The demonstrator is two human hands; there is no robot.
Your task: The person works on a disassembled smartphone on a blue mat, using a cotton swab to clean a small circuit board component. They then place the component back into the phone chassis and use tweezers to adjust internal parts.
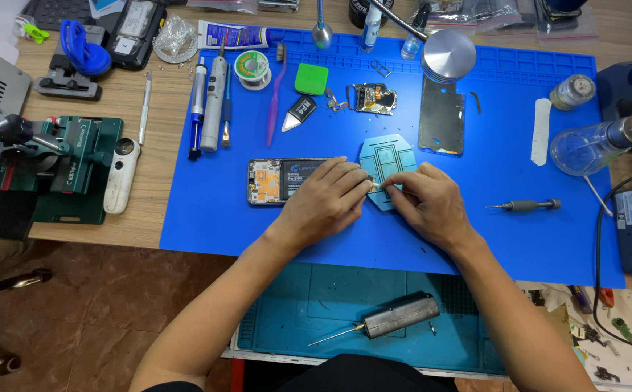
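While both hands meet over the middle of the blue silicone work mat, the opened smartphone with its back cover off lies flat beneath them, orange board and dark battery facing up, so that its insides are within reach. The left hand rests across the phone's right part, fingers curled down and pressing on it, which seems to steady the body against the mat. The right hand comes in from the other side, its thumb and forefinger pinched together on something small and pale at the phone's right end; what exactly is pinched is too small to tell. Just behind the fingertips lies a light-blue octagonal parts tray with shallow compartments, close enough that small pieces could be dropped in without reaching.

Tools lie pushed back from the working spot: a grey precision screwdriver to the right on the mat, a purple-handled brush, a silvery pen-shaped tool and a roll of solder wire near the far left edge. A dark metal phone frame plate and a small loose circuit board rest farther back, apart from the phone. Nearer the body, a dark cylindrical electric screwdriver lies on a second teal mat.
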